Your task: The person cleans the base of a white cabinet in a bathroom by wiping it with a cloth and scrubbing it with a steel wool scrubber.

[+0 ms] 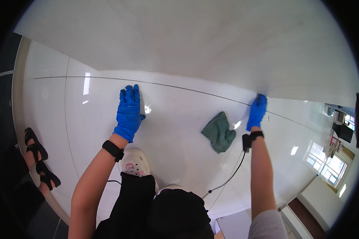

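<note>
My left hand (129, 112), in a blue glove, lies flat on the shiny white tiled floor (167, 119) with its fingers stretched forward. Ahead of it rises a broad pale panel or wall (187, 40). My right hand (257, 113), gloved alike, is at the lower edge of that surface. Its fingers look bent and close together, with a dark spot at their tips; what they hold, if anything, I cannot make out. Between my hands, closer to the right one, a crumpled green cloth (219, 133) rests on the floor, touched by neither hand.
A thin cable (227, 181) runs from my right wristband (252, 139) toward my body. My white clog (135, 162) is behind my left hand. At the far left are another person's feet in black sandals (36, 145). A window (327, 165) shows at the right.
</note>
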Demonstrator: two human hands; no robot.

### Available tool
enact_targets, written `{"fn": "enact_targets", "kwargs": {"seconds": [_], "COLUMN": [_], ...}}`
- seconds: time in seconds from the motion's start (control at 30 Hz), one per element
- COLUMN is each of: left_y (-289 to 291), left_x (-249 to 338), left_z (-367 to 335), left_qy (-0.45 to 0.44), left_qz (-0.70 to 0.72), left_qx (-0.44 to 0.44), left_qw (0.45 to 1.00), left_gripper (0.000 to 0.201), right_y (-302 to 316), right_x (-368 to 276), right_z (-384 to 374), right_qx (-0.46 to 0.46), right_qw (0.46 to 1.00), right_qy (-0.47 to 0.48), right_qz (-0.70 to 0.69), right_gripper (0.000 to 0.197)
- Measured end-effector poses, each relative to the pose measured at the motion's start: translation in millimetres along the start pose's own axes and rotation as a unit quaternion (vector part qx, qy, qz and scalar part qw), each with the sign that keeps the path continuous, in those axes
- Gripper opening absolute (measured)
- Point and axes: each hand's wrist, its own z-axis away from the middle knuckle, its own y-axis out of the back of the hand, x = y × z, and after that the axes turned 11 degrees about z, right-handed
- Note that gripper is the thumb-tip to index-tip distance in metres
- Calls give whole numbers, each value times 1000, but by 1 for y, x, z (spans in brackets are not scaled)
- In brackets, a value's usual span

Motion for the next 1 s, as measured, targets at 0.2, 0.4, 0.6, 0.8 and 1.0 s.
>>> {"fn": "enact_targets", "kwargs": {"seconds": [0.2,0.4,0.6,0.8,1.0], "left_y": [3,3,1,-1,11], "left_x": [-7,1,-9,5,5], "left_z": [2,-1,3,-2,2], "left_qy": [11,-3,16,-30,49], "left_qz": [-8,22,13,36,16], "left_qx": [-8,-10,-4,41,-25], "left_qw": [1000,1000,1000,998,998], "left_gripper": [108,107,107,109,108], "right_y": [13,3,2,-1,-6], "right_x": [-145,-87,-179,-53,-237], "right_z": [77,37,72,43,110], "right_qx": [-83,-51,-129,-65,-140], "right_qw": [957,983,981,993,977], "right_qy": [251,153,130,89,140], "right_qz": [-123,-81,59,-33,-78], "right_gripper": [36,35,45,38,52]}}
